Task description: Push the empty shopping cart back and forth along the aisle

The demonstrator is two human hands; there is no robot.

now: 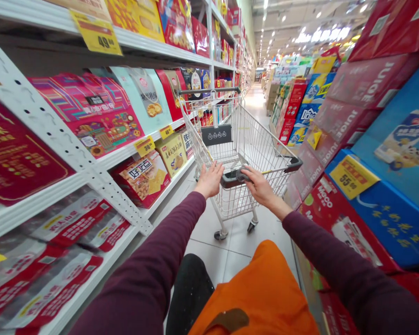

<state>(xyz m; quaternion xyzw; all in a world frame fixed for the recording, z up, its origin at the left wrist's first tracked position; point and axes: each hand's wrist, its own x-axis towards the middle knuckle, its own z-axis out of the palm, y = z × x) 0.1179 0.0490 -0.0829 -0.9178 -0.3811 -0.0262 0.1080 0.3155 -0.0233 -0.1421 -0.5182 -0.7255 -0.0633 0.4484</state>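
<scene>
At the shopping cart handle (227, 179), the right hand (260, 184) grips it closed; the left hand's (209, 180) grip is unclear.

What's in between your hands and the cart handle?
Nothing that I can see. Your left hand rests with spread fingers against the black handle of the shopping cart, and your right hand wraps over it.

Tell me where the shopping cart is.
The shopping cart stands ahead in the head view, between white shelving on the left and stacked red and blue cartons on the right, the right hand on its black handle.
</scene>
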